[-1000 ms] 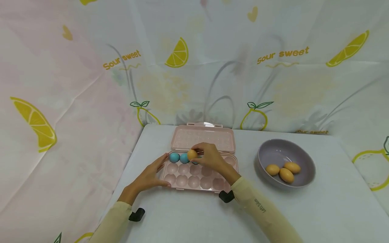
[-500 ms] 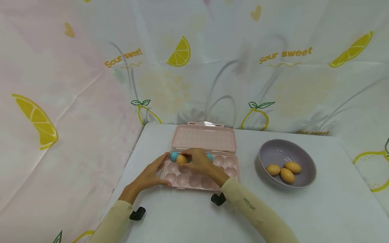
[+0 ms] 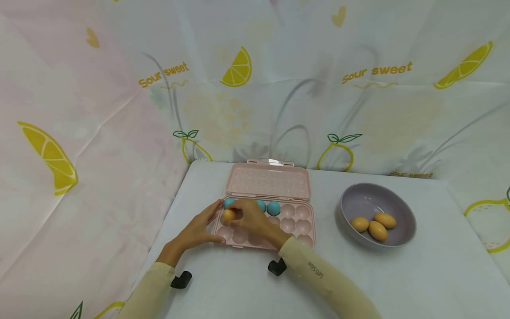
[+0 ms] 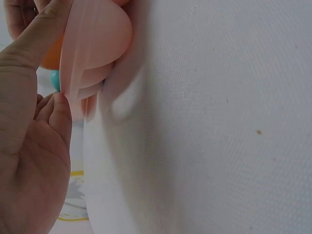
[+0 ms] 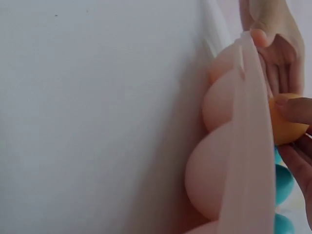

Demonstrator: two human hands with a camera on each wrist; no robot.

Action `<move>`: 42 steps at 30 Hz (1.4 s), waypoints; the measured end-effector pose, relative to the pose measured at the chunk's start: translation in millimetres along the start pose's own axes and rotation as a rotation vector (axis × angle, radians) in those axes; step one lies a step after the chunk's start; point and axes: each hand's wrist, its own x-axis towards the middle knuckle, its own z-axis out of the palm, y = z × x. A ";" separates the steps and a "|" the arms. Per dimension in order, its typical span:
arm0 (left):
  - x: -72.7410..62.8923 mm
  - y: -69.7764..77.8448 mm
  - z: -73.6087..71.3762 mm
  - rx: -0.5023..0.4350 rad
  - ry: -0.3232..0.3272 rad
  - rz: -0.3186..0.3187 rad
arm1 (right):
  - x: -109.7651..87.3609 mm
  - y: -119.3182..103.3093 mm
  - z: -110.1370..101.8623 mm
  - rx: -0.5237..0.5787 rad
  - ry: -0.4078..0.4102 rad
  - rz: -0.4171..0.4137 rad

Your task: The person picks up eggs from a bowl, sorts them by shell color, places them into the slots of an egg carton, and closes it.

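A pink plastic egg carton (image 3: 287, 241) lies with its lid folded back on the white table. Several blue eggs (image 3: 273, 208) sit in its back row, partly covered by my right hand (image 3: 252, 219). That hand pinches a yellow-brown egg (image 3: 228, 216) between thumb and fingers, over the leftmost cup of the second row. In the right wrist view, the egg (image 5: 286, 124) appears right at the carton's rim. My left hand (image 3: 198, 228) holds the carton's left end, thumb at the front corner and fingers at the back corner. The left wrist view shows that thumb (image 4: 36, 34) over the carton's edge.
A grey-purple bowl (image 3: 358, 197) stands on the table (image 3: 223, 288) to the right, with three yellow-brown eggs (image 3: 377, 231) in it. A lemon-print cloth (image 3: 279, 88) hangs behind the table and along its left side.
My right hand has carried the yellow-brown egg leftward and toward me, from above the blue eggs to the second row's left end. My left hand stays at the carton's left end.
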 end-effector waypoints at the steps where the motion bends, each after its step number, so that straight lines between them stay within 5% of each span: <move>1: -0.3 5.0 -1.1 -0.002 -0.004 0.000 | -0.6 -0.4 1.6 -0.001 0.003 0.006; 6: -0.9 22.5 -6.1 0.009 -0.022 -0.005 | -5.6 -3.9 7.7 0.026 0.017 0.067; 12: -0.8 20.5 -5.4 -0.011 -0.016 0.000 | -8.7 -9.8 10.6 -0.007 0.028 0.147; 32: 0.6 19.2 -3.0 -0.034 -0.002 0.023 | -6.8 -10.3 21.4 -0.239 0.059 0.034; 42: -1.7 16.3 -2.7 -0.034 0.008 0.017 | -11.5 -18.2 14.4 -0.280 0.016 0.086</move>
